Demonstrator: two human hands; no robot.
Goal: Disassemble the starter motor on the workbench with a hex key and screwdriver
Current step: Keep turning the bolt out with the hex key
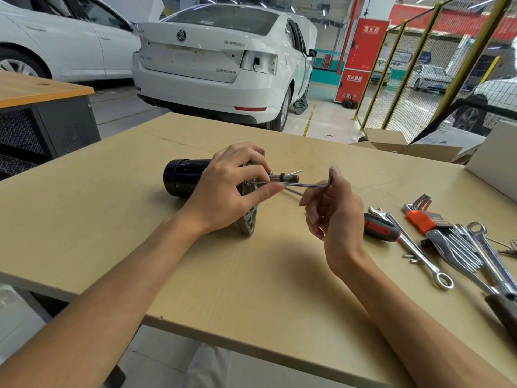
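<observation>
I see the starter motor (186, 177) lying on its side near the middle of the desk (112, 219), black body toward the left edge, grey flange and shaft toward the right. My left hand (223, 191) wraps over the flange and steadies the hex key (305, 184) shank between thumb and fingers. My right hand (333, 217) pinches the key's bent end. The key's long arm runs along the motor's axis, tip at the flange, so I judge the next turn comes from my right hand. The screwdriver (380, 226) lies toward the right edge.
</observation>
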